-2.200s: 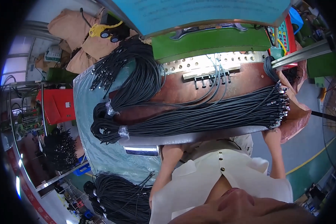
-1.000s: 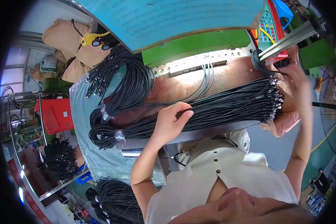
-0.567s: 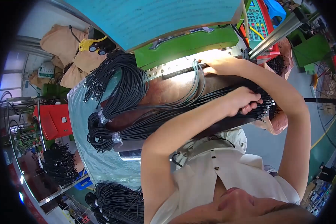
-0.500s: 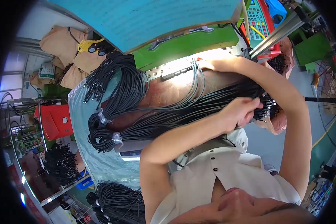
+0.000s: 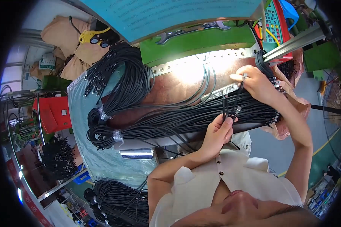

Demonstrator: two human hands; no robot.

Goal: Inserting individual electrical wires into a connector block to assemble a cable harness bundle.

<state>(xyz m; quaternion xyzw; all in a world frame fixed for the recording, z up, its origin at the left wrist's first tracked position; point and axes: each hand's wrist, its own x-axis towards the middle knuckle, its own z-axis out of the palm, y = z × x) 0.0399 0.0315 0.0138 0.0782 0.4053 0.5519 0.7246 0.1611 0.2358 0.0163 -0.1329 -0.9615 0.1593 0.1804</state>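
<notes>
The left hand [image 5: 218,134] is closed, thumb pressed over bent fingers, gripping black cable ends [image 5: 225,109] just in front of the main cable bundle [image 5: 185,118]. The right hand [image 5: 258,86] is partly curled above the bundle's right part, with thumb and forefinger pinched on a single dark cable [image 5: 240,90] that runs down toward the left hand. The bundle consists of smooth, flexible black cables with small metallic connectors at the right end; it lies lengthwise along the reddish-brown bench [image 5: 170,89]. Crinkled clear plastic wrap [image 5: 118,135] binds its looped left end. A pale, slotted metal strip [image 5: 219,92] lies beside it. At left stands a red, flat-sided container [image 5: 53,113]; its contents cannot be determined.
</notes>
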